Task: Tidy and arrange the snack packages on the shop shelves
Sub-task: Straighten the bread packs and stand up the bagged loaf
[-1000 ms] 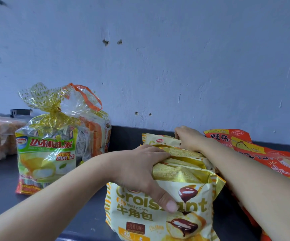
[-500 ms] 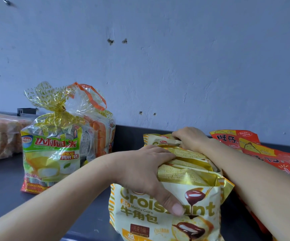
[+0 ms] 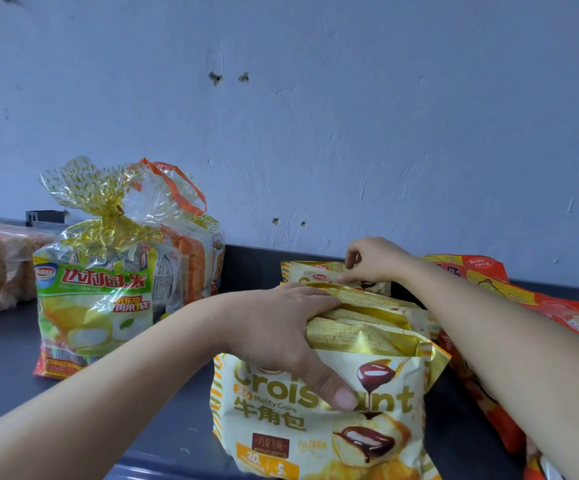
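- Head view: croissant bags (image 3: 319, 427) are stood in a row on the dark shelf (image 3: 0, 368), their tops gripped by the left hand (image 3: 277, 337).
- The rear bag (image 3: 310, 273) is pinched at its top seam by the right hand (image 3: 374, 261); it should be drawn upright while the row is braced.
- Since 0.5 s ago, that hand has been raised.

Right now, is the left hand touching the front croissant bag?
Touching. The head view shows the left hand gripping the front croissant bag, thumb on its printed face, fingers over its top.
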The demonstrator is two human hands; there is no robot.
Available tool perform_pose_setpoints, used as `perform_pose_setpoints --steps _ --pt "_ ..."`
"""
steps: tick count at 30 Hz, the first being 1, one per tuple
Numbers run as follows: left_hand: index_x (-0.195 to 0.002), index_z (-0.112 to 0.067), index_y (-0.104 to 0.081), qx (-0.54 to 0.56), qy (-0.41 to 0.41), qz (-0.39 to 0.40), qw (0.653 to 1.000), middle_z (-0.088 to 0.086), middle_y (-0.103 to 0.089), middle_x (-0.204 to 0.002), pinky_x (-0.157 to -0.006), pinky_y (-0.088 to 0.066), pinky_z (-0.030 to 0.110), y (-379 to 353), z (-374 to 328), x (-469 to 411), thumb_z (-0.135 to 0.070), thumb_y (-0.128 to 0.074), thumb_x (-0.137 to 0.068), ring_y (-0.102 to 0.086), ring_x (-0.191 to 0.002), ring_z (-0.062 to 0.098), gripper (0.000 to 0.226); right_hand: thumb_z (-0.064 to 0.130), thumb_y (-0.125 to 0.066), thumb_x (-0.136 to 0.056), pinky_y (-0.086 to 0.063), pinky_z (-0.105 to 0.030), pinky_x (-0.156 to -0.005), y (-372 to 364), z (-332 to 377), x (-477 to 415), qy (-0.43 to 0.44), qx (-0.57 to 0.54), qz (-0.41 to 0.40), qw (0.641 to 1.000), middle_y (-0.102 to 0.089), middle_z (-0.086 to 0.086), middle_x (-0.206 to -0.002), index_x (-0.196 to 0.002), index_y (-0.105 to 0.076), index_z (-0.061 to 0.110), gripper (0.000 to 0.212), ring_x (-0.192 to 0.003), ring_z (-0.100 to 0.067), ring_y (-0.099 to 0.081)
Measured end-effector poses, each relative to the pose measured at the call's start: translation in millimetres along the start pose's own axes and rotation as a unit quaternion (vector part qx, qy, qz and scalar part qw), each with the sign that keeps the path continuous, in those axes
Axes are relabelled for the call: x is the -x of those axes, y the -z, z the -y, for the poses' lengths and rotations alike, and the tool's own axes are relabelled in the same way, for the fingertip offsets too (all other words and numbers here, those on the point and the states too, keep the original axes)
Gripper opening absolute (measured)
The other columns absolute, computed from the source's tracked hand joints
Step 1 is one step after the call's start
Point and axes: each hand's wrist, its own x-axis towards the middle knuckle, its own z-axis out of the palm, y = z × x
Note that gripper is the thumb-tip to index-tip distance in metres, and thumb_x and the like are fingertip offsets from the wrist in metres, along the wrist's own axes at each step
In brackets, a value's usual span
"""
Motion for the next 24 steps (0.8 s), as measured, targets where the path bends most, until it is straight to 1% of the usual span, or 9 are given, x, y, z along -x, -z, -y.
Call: perform_pose_setpoints --steps 2,4,6,9,12,14,16,20,24 --pt "-0.152 -0.038 -0.010 -0.002 0.012 -0.007 1.000 -0.023 -0.008 -0.157 -0.118 -0.007 0.032 0.7 -0.1 -2.7 -0.065 -0.072 -0.066 -0.007 -0.145 0.002 0.110 0.048 -0.071 -0.080 -0.046 -0.026 -0.071 14.4 4.5 10.7 -0.001 -0.121 0.036 0.992 -0.066 0.002 -0.098 -0.098 -0.067 0.017 0.036 -0.090 -0.013 -0.060" --pt "-0.152 -0.038 -0.012 0.002 0.024 -0.012 1.000 -0.022 -0.009 -0.158 -0.119 -0.009 0.033 0.3 -0.6 -4.6 -0.068 -0.072 -0.062 -0.009 -0.145 0.004 0.112 0.047 -0.070 -0.080 -0.047 -0.025 -0.067 26.1 7.2 24.5 -0.001 -0.212 0.133 0.968 -0.069 0.000 -0.098 -0.100 -0.070 0.017 0.036 -0.087 -0.012 -0.062" --pt "-0.151 -0.039 -0.012 0.004 0.033 -0.014 0.999 -0.021 -0.009 -0.158 -0.120 -0.010 0.035 0.2 -1.1 -5.6 -0.071 -0.071 -0.059 -0.010 -0.146 0.005 0.114 0.044 -0.072 -0.078 -0.052 -0.028 -0.074 30.9 7.1 35.5 0.009 -0.207 0.205 0.956 -0.066 0.000 -0.108 -0.107 -0.069 0.020 0.038 -0.097 -0.014 -0.061" --pt "-0.151 -0.039 -0.014 -0.012 0.043 -0.025 0.999 -0.019 -0.009 -0.159 -0.119 -0.010 0.034 0.2 -2.9 -4.0 -0.073 -0.069 -0.059 -0.010 -0.146 0.006 0.113 0.038 -0.071 -0.082 -0.052 -0.034 -0.091 30.1 4.2 43.0 0.012 -0.145 0.218 0.965 -0.059 0.002 -0.118 -0.117 -0.062 0.024 0.038 -0.109 -0.016 -0.056" --pt "-0.150 -0.039 -0.022 -0.046 0.032 -0.080 0.995 -0.021 -0.019 -0.156 -0.116 -0.018 0.032 -4.8 -5.8 3.0 -0.076 -0.065 -0.059 -0.019 -0.143 0.006 0.107 0.032 -0.072 -0.083 -0.053 -0.035 -0.087 26.7 -2.9 46.3 0.007 -0.184 0.216 0.959 -0.058 -0.004 -0.118 -0.118 -0.055 0.023 0.040 -0.099 -0.017 -0.057" --pt "-0.145 -0.040 -0.033 -0.047 0.001 -0.125 0.991 -0.023 -0.033 -0.148 -0.112 -0.029 0.030 -10.3 -5.2 10.4 -0.075 -0.067 -0.060 -0.033 -0.135 0.004 0.098 0.023 -0.072 -0.084 -0.049 -0.029 -0.072 23.8 -5.4 48.7 0.019 -0.203 0.207 0.957 -0.059 -0.002 -0.103 -0.106 -0.057 0.022 0.026 -0.084 -0.014 -0.055" --pt "-0.141 -0.041 -0.038 -0.030 -0.033 -0.130 0.991 -0.027 -0.040 -0.141 -0.108 -0.035 0.030 -11.4 -1.5 18.2 -0.071 -0.073 -0.059 -0.039 -0.128 0.000 0.094 0.019 -0.072 -0.084 -0.045 -0.027 -0.069 21.4 -4.4 48.0 0.039 -0.179 0.184 0.966 -0.058 0.002 -0.086 -0.088 -0.061 0.021 0.012 -0.076 -0.012 -0.052" --pt "-0.138 -0.045 -0.031 -0.057 -0.050 -0.083 0.994 -0.029 -0.035 -0.136 -0.106 -0.035 0.028 -6.8 6.9 25.0 -0.052 -0.085 -0.058 -0.037 -0.124 -0.002 0.096 0.015 -0.075 -0.080 -0.044 -0.022 -0.066 15.1 5.7 38.3 0.059 -0.157 0.098 0.981 -0.060 0.006 -0.071 -0.073 -0.061 0.021 0.017 -0.066 -0.007 -0.054" --pt "-0.135 -0.040 -0.035 -0.108 -0.059 -0.158 0.980 -0.022 -0.035 -0.130 -0.104 -0.037 0.030 -15.5 7.6 13.7 -0.050 -0.082 -0.063 -0.030 -0.122 0.001 0.086 0.010 -0.077 -0.077 -0.042 -0.019 -0.060 1.6 8.7 25.9 0.083 -0.134 -0.028 0.987 -0.058 0.009 -0.072 -0.069 -0.058 0.022 0.024 -0.069 -0.009 -0.054"
